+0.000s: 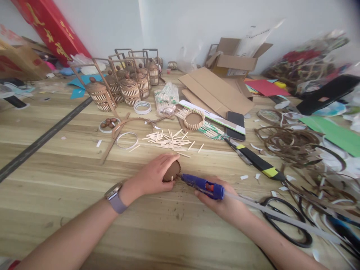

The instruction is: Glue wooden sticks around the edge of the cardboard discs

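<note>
My left hand [154, 174] is closed round a small brown round piece [172, 172] with a toothed rim, held on the wooden table [70, 176]. My right hand [225, 204] grips a blue glue gun [203, 185] whose tip touches the piece's lower right edge. A clear glue stick [281, 215] trails from the gun's back toward the right. A grey watch [115, 197] is on my left wrist.
A pile of short wooden sticks [168, 139] lies just beyond my hands, with a small round stick basket [194, 120] behind it. Finished miniature baskets [123, 86] stand at the back. A utility knife [257, 161], black scissors [289, 225], a phone [235, 123], brown strips [292, 144] and cardboard [213, 90] lie to the right.
</note>
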Available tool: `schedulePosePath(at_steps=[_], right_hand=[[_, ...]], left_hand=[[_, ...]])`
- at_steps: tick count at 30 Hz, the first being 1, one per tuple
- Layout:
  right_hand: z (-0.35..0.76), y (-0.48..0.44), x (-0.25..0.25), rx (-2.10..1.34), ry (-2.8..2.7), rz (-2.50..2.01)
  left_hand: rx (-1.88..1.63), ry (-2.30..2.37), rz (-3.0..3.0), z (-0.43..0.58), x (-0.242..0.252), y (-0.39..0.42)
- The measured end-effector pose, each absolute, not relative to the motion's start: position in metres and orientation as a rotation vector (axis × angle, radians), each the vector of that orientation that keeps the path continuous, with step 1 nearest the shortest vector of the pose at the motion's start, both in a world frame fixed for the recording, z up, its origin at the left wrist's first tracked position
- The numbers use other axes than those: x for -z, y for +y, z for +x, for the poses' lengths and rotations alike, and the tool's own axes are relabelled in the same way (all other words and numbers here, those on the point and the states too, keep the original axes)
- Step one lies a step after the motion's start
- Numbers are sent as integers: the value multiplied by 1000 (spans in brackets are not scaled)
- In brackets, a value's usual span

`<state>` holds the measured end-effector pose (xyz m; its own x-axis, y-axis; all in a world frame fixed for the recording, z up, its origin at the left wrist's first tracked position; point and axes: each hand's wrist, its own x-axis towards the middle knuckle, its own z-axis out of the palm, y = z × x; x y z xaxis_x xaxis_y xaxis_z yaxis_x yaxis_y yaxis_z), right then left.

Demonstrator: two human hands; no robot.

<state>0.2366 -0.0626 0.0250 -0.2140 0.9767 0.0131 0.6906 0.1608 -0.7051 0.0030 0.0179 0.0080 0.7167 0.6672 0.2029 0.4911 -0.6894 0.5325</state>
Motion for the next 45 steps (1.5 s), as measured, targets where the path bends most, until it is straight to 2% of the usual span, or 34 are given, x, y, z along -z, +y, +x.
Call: schedulePosePath(at_steps=[4,12,19,22,25,27,31,39,45], right_hand=[[245,-59,-31,-1058,-1689,-1656],[277,-54,-54,-1941,-958,-1546],[285,-55,-50,-2152,-989,-1562],[281,-55,-55,-1856,-1464,-1804],[278,-51,-67,-1082,-2157,-2031],[277,-40,-75,-628,-2474,-2051],[275,4,-82,-33,-2749,-1854],[259,59,-59,124,-2974,-1398],[264,59,-57,143,-2865,-1407]], left_hand=[[-500,897,2449,3,-9,18],[-618,923,2501,0,1,18],[-616,949,2502,-1,1,18],[-593,953,2489,0,0,19],[-583,953,2472,0,-1,19],[-573,951,2466,1,-2,20],[-552,948,2470,1,-4,20],[-595,929,2485,1,1,20],[-603,922,2480,1,1,21]])
